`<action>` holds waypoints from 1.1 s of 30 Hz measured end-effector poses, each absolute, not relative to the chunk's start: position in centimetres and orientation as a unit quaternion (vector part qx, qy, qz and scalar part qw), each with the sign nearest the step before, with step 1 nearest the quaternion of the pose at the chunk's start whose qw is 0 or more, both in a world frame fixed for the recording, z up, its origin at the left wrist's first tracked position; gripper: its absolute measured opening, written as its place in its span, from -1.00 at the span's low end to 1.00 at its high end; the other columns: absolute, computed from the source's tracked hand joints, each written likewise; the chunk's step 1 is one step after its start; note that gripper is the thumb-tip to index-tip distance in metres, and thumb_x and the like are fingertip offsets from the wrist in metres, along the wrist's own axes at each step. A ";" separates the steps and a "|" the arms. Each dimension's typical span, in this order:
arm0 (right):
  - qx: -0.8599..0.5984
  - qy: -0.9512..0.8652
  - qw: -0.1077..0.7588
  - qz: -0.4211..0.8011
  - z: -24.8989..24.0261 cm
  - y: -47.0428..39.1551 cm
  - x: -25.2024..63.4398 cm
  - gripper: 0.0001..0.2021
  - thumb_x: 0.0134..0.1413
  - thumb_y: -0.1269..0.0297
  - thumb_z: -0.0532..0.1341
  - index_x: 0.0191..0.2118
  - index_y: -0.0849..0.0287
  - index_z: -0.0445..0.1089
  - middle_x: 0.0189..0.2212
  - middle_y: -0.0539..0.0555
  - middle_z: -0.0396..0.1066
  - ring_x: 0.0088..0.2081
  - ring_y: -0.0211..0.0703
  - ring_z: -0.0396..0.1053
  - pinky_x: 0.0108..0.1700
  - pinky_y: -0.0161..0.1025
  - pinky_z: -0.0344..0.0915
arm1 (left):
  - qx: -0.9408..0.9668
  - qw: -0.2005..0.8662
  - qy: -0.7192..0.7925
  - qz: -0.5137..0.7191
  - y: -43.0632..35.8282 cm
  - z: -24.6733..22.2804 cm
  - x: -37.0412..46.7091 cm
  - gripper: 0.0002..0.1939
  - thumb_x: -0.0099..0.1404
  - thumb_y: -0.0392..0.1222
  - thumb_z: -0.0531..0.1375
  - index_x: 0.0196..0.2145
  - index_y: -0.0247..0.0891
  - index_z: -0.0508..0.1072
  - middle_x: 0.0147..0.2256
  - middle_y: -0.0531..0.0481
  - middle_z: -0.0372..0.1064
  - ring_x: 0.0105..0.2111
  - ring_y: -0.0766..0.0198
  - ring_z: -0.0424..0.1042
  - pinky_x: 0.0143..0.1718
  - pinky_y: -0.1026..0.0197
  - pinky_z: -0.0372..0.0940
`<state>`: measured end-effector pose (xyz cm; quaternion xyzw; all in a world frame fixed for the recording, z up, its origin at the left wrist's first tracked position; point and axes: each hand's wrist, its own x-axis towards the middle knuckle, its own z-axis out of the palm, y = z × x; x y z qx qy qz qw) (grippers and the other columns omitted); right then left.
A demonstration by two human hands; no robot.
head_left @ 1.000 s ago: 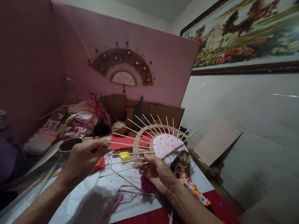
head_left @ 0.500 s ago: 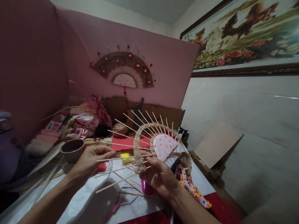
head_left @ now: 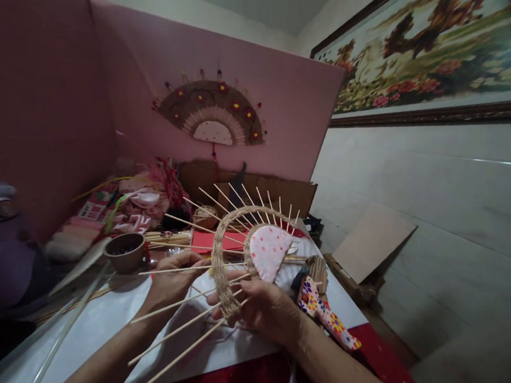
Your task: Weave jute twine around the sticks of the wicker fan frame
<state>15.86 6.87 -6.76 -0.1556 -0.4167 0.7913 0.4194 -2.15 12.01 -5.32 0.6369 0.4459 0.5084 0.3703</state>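
A half-round woven fan frame of twisted tan cord [head_left: 221, 242] is held up over the table, thin wooden sticks radiating from it. At its centre sits a padded pink piece with red dots [head_left: 269, 251]. My right hand [head_left: 272, 314] grips the frame's lower end, thumb in front and fingers behind the sticks. My left hand [head_left: 173, 282] is closed just left of the woven band, its fingertips partly behind the sticks. Whatever it pinches is hidden.
A finished fan [head_left: 213, 108] hangs on the pink board. A brown bowl [head_left: 124, 253] stands left, near piled fabric [head_left: 137, 200]. Flower-patterned cloth [head_left: 328, 312] lies right. Red card [head_left: 216, 243], a twine ball [head_left: 204, 217] and cardboard [head_left: 277, 190] are behind the hands.
The fan frame has shifted left and nearer, its lower sticks now reaching over my left forearm. My left hand has moved right and slightly down, closer to the woven band.
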 end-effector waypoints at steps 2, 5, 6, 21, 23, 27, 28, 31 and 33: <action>-0.155 -0.413 0.417 0.795 -6.8 6.9 15.8 -0.64 0.01 0.28 0.12 -0.04 0.27 0.28 -0.24 0.20 0.47 -0.26 -0.10 0.45 -0.31 -0.31 0.24 | 0.640 0.367 0.443 0.510 12.1 -5.5 -2.2 -0.75 -0.05 -0.04 0.26 -0.64 -0.30 0.45 -0.65 0.06 0.31 -0.57 0.31 0.23 -0.53 0.29 0.11; -0.159 -0.412 0.423 0.791 -6.9 6.9 15.7 -0.66 0.00 0.28 0.13 -0.08 0.30 0.30 -0.25 0.20 0.47 -0.28 -0.14 0.45 -0.31 -0.32 0.24 | 0.640 0.369 0.440 0.510 12.3 -5.7 -2.3 -0.76 -0.04 -0.03 0.27 -0.62 -0.29 0.46 -0.63 0.06 0.33 -0.57 0.30 0.24 -0.52 0.29 0.12; -0.161 -0.413 0.428 0.788 -6.9 6.9 15.7 -0.66 0.00 0.28 0.14 -0.08 0.31 0.31 -0.26 0.19 0.47 -0.29 -0.15 0.45 -0.32 -0.32 0.23 | 0.640 0.372 0.439 0.509 12.4 -5.8 -2.3 -0.76 -0.04 -0.03 0.27 -0.60 -0.29 0.47 -0.62 0.06 0.33 -0.57 0.30 0.25 -0.52 0.29 0.12; -0.173 -0.427 0.429 0.777 -6.8 6.9 15.8 -0.64 0.00 0.30 0.11 -0.04 0.29 0.30 -0.20 0.20 0.45 -0.26 -0.13 0.44 -0.31 -0.32 0.26 | 0.600 0.446 0.449 0.488 11.5 -5.0 -1.9 -0.72 -0.06 -0.02 0.28 -0.63 -0.31 0.42 -0.63 0.07 0.31 -0.58 0.32 0.22 -0.53 0.29 0.09; -0.171 -0.431 0.431 0.774 -6.8 6.9 15.8 -0.64 0.00 0.31 0.11 -0.04 0.30 0.31 -0.18 0.21 0.45 -0.23 -0.11 0.44 -0.29 -0.31 0.27 | 0.595 0.454 0.448 0.489 11.3 -4.8 -1.9 -0.71 -0.06 -0.01 0.28 -0.65 -0.31 0.41 -0.64 0.08 0.29 -0.59 0.34 0.20 -0.54 0.30 0.08; -0.166 -0.435 0.441 0.767 -7.0 7.0 15.8 -0.63 0.00 0.32 0.10 -0.04 0.32 0.30 -0.20 0.23 0.45 -0.23 -0.08 0.44 -0.29 -0.30 0.28 | 0.608 0.434 0.441 0.498 11.4 -5.1 -2.1 -0.72 0.00 -0.02 0.25 -0.62 -0.31 0.41 -0.63 0.10 0.27 -0.58 0.37 0.18 -0.54 0.32 0.07; -0.165 -0.434 0.443 0.767 -7.0 7.1 15.9 -0.63 0.00 0.32 0.10 -0.03 0.32 0.30 -0.20 0.22 0.44 -0.24 -0.09 0.44 -0.30 -0.29 0.28 | 0.610 0.429 0.439 0.500 11.5 -5.2 -2.2 -0.72 0.02 -0.02 0.24 -0.61 -0.31 0.41 -0.62 0.11 0.27 -0.58 0.38 0.17 -0.54 0.33 0.06; -0.163 -0.430 0.456 0.762 -7.1 7.3 15.9 -0.62 -0.01 0.34 0.09 -0.04 0.34 0.31 -0.19 0.23 0.44 -0.24 -0.11 0.42 -0.29 -0.26 0.29 | 0.605 0.426 0.445 0.504 11.6 -5.3 -2.4 -0.73 0.01 -0.02 0.26 -0.59 -0.31 0.42 -0.62 0.13 0.26 -0.59 0.41 0.14 -0.57 0.36 0.04; -0.157 -0.425 0.467 0.759 -7.1 7.3 15.9 -0.63 -0.03 0.37 0.10 -0.06 0.38 0.33 -0.19 0.25 0.44 -0.21 -0.10 0.41 -0.22 -0.22 0.29 | 0.602 0.422 0.451 0.506 11.7 -5.3 -2.4 -0.73 -0.02 -0.02 0.27 -0.58 -0.31 0.42 -0.62 0.13 0.27 -0.59 0.41 0.14 -0.58 0.37 0.04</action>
